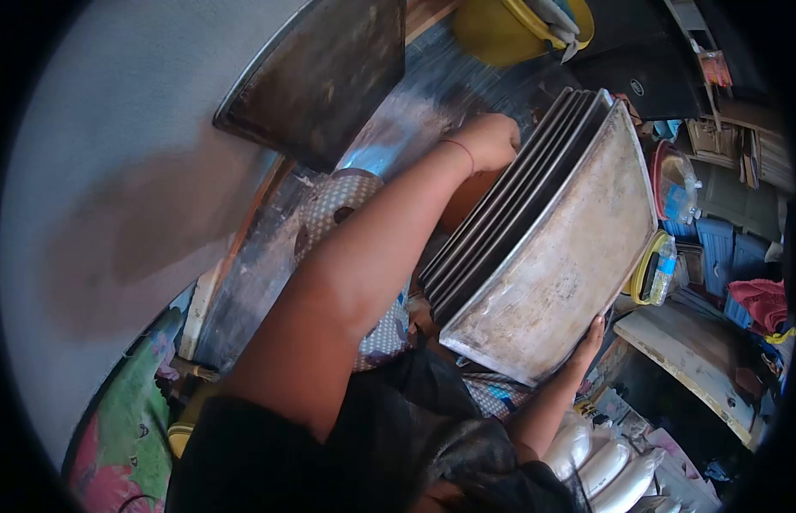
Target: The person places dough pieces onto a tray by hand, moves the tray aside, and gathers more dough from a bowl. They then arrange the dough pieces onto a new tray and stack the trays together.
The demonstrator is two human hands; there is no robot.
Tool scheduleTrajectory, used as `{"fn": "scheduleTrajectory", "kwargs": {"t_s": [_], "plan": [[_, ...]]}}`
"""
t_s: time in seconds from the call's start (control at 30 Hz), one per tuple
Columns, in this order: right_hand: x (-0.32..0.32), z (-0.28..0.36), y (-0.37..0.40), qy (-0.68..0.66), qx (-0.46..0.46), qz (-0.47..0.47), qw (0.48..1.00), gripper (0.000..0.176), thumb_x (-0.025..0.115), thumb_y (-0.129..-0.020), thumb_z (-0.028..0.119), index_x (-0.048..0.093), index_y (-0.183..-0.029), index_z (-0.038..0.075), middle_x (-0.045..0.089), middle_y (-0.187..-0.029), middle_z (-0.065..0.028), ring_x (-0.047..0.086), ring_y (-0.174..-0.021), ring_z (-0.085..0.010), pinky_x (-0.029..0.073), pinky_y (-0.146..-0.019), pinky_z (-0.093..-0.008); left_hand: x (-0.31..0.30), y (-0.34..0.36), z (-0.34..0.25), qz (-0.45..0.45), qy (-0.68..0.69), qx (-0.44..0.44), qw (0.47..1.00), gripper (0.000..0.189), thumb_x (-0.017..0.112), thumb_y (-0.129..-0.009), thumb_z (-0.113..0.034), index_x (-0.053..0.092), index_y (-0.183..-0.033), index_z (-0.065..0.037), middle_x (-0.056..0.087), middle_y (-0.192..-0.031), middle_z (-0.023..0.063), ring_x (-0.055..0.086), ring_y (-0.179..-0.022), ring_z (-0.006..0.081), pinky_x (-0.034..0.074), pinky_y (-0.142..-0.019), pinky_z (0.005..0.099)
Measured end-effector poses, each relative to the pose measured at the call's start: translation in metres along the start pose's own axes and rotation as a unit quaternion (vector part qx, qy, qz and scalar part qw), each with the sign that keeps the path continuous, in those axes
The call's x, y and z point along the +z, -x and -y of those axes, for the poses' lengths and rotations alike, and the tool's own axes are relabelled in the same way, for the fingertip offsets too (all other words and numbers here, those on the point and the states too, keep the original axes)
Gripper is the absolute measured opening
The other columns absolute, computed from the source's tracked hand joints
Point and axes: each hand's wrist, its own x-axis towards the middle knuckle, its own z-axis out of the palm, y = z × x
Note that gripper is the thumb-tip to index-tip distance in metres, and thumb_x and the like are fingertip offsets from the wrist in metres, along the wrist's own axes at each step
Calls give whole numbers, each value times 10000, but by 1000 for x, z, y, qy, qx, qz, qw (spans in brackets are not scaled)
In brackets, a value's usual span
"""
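Note:
A stack of several worn metal baking trays (556, 248) is tilted up on its side in front of me, rims lined up along its left side. My left hand (490, 141), a thin red string on its wrist, has its fingers curled at the upper left rims. My right hand (593, 338) grips the lower right edge of the stack, with most of its fingers hidden behind the trays. Another dark, stained baking tray (329, 77) stands apart near the wall, upper left.
A yellow bucket (492, 30) with cloth on its rim stands at the top. Water bottles (678, 201), yellow and red-rimmed containers and a pale wooden board (689, 359) are on the right. White filled bags (603, 466) lie lower right. A green floral cloth (128, 419) hangs lower left.

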Motion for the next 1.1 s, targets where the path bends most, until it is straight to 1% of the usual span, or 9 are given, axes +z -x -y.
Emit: {"fn": "scheduleTrajectory", "kwargs": {"t_s": [0.03,0.1,0.17,0.23,0.3,0.37,0.53,0.87,1.1], "plan": [[-2,-3,-1,7,4,2,1000,455,497,-966,337,514,-1238,-27,601,-1144,-112,572,-1009,-201,452,-890,-322,7,-5,8,-35,-61,78,994,287,602,-741,-74,682,-1013,-35,682,-865,184,664,-735,291,522,-665,364],[-6,-6,-3,-26,33,-6,999,465,490,-961,347,519,-1231,-31,600,-1140,-121,572,-1010,-212,452,-891,-334,5,-2,1,14,-54,13,998,299,574,-742,-47,683,-1020,-45,678,-894,195,664,-789,303,522,-698,377],[-3,-4,-2,-18,37,-1,999,493,491,-950,371,521,-1229,-34,596,-1147,-132,570,-1011,-224,451,-894,-344,8,-3,3,4,-48,3,999,300,565,-742,-36,686,-1016,-51,677,-913,193,661,-819,313,519,-721,383],[2,-2,1,-41,70,-32,996,538,497,-937,403,510,-1246,-37,590,-1164,-139,569,-1024,-236,449,-904,-352,12,-8,8,-8,-45,-4,999,303,556,-741,-25,689,-1011,-57,677,-932,191,659,-848,322,516,-743,388],[-6,-8,-3,-49,73,-21,996,553,499,-932,412,502,-1255,-37,585,-1178,-141,566,-1037,-244,446,-912,-358,16,-12,13,-9,-80,-5,997,295,561,-748,-27,687,-1013,-60,676,-957,181,653,-877,337,508,-780,396],[-14,-17,-8,-58,75,-11,995,568,501,-927,421,494,-1264,-37,581,-1191,-143,563,-1050,-252,444,-921,-364,19,-13,16,-7,-67,-19,998,274,562,-756,-35,697,-994,-62,673,-986,181,646,-925,346,500,-811,409],[-16,-19,-9,-97,75,17,992,573,494,-928,423,478,-1280,-28,566,-1222,-143,548,-1086,-261,433,-944,-369,22,-9,11,53,-120,-98,987,246,576,-791,-84,706,-994,-34,651,-1073,198,631,-1010,339,492,-871,408],[-19,-19,-10,-87,67,37,993,548,490,-937,416,490,-1261,-27,575,-1189,-130,554,-1052,-243,440,-929,-369,19,-7,10,70,-118,-77,988,257,574,-786,-91,703,-996,-16,655,-1055,210,641,-993,338,500,-854,398],[-19,-21,-10,-102,76,27,991,538,475,-949,406,488,-1265,-29,574,-1196,-135,555,-1057,-244,438,-937,-366,8,0,0,93,-76,-86,989,283,566,-738,-82,695,-962,31,653,-1003,256,657,-942,350,506,-814,403]]}}
